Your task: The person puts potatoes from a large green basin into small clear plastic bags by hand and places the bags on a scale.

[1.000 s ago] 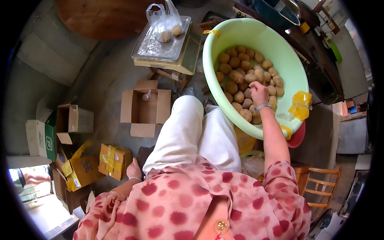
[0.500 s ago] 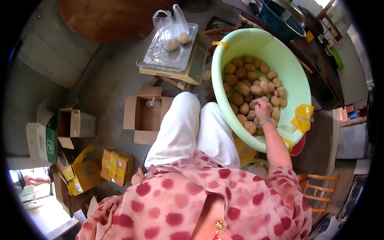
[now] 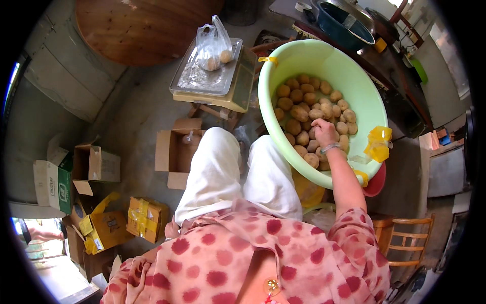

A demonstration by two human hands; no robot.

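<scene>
My right hand (image 3: pixel 325 131) reaches down into a large pale green tub (image 3: pixel 373 96), its fingers curled closed over the potatoes (image 3: pixel 302 113). Whatever lies under the fingers is hidden. The potatoes are brown, round to oval, and heaped on the tub's bottom. Beside my left thigh shows a small pinkish patch that may be part of my left hand (image 3: pixel 172 231); no fingers can be made out there. On the weighing scale (image 3: pixel 190 83) left of the tub stands a clear plastic bag (image 3: pixel 206 44) with a few potatoes in it.
An open cardboard box (image 3: pixel 163 151) stands on the floor by my knees. More cartons (image 3: pixel 105 164) are piled at the left. A wooden round tabletop (image 3: pixel 142 25) is at the far left. Basins (image 3: pixel 338 25) rest on a dark table at the far right, and a wooden chair (image 3: pixel 408 248) stands near right.
My view has shifted slightly, so the tub sits a little farther left. My right hand stays among the potatoes, with its fingers turned more to the left. My knees have parted.
</scene>
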